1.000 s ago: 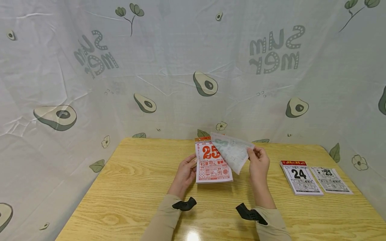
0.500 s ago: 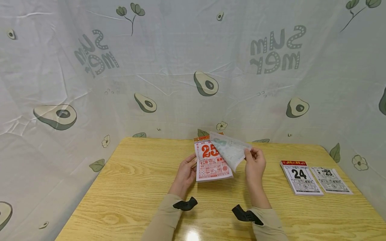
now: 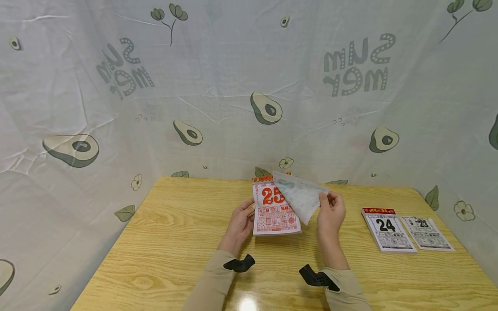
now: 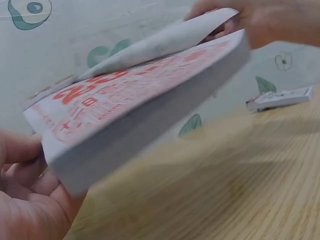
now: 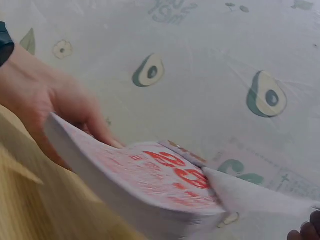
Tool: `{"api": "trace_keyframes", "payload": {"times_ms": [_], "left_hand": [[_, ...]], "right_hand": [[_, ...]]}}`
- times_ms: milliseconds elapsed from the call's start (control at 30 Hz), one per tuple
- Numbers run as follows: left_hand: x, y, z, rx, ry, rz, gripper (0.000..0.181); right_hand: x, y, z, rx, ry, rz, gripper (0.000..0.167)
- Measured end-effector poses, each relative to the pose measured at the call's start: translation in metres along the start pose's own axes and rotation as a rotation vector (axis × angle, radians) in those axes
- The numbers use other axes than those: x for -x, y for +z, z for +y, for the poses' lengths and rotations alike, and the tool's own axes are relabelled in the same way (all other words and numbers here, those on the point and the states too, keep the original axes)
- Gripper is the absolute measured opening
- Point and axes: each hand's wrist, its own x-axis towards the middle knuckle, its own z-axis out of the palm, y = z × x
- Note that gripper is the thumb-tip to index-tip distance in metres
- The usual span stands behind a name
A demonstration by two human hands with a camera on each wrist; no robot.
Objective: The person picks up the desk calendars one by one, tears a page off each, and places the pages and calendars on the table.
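Note:
My left hand (image 3: 240, 222) grips the left edge of a thick tear-off calendar (image 3: 274, 218), held tilted above the table. Its top page shows a red 25, and a striped gold-and-red band runs along its head. A thin loose sheet (image 3: 301, 196) is folded diagonally across the upper right of the pad, its back with a faint green number facing up. My right hand (image 3: 331, 214) pinches this sheet's right corner. In the left wrist view the pad (image 4: 150, 115) shows its thick page edge. Whether the sheet is still joined at the top band, I cannot tell.
On the wooden table (image 3: 167, 242) at the right lies a second calendar (image 3: 389, 229) showing a black 24. Beside it is a loose page (image 3: 427, 233) marked 23. A pale curtain (image 3: 218, 86) with avocado prints hangs behind the table.
The right hand and sheet shifted slightly left, then back a little to the right. The pad swayed slightly with them. Both hands have kept their hold.

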Motion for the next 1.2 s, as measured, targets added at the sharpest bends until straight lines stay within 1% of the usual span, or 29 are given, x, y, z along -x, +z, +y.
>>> {"api": "trace_keyframes", "payload": {"times_ms": [67,167,333,467,567,700,833,967,1100,1200], "left_hand": [[0.000,-0.002,0.001,-0.052,-0.005,-0.007,0.045],[0.001,-0.005,0.004,-0.134,-0.017,-0.026,0.042],[0.003,-0.010,0.009,-0.267,-0.038,-0.089,0.039],[0.005,-0.011,0.013,-0.335,-0.064,-0.137,0.039],[0.005,-0.011,0.014,-0.354,-0.078,-0.168,0.040],[0.004,-0.012,0.015,-0.375,-0.104,-0.189,0.038],[0.004,-0.013,0.017,-0.401,-0.122,-0.206,0.038],[0.003,-0.013,0.017,-0.396,-0.128,-0.189,0.038],[0.002,-0.011,0.015,-0.375,-0.105,-0.164,0.039],[0.001,-0.009,0.013,-0.356,-0.082,-0.134,0.039]], "right_hand": [[-0.003,-0.005,-0.003,0.026,0.010,0.001,0.011],[-0.010,-0.015,-0.006,0.097,0.023,-0.018,0.014],[-0.023,-0.030,-0.011,0.200,0.063,-0.040,0.017],[-0.029,-0.038,-0.014,0.241,0.099,-0.045,0.019],[-0.031,-0.041,-0.015,0.255,0.113,-0.047,0.020],[-0.033,-0.044,-0.016,0.265,0.130,-0.046,0.017],[-0.036,-0.046,-0.015,0.281,0.140,-0.051,0.018],[-0.036,-0.046,-0.014,0.280,0.130,-0.058,0.021],[-0.035,-0.044,-0.012,0.263,0.131,-0.056,0.019],[-0.033,-0.040,-0.009,0.277,0.114,-0.043,0.019]]}}
